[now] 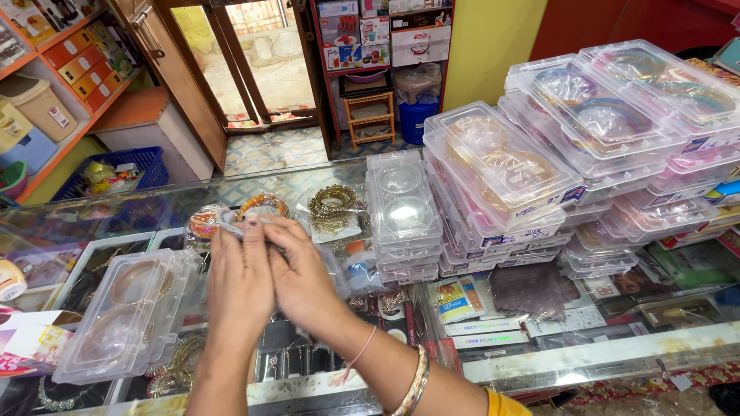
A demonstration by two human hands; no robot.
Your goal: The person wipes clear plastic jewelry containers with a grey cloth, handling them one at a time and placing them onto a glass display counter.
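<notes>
Clear plastic crinkles between my fingers: both hands are closed over a see-through packet of bangles (231,219) held just above the glass counter (539,362). My left hand (240,281) pinches the packet's near edge with fingers curled tight, and my right hand (302,279) lies against it, fingers folded round the same wrapping, so neither palm is open. Orange and multicoloured bangles show at the far end of the packet, past my fingertips. Just beyond it lies a set of gold beaded bangles (333,202), and to my left an open clear box (127,312) with thin gold bangles rests on the counter. To the right stand a stack of empty clear boxes (402,216) and taller piles of filled bangle boxes (586,139).

I judge the slippery wrap to be the main risk: if my pinch loosens, the bangles could slide out and strike the glass, or roll off the counter's front edge. A sharp tug could also tear the packet, and a stray elbow could nudge the open box beside my left wrist.
</notes>
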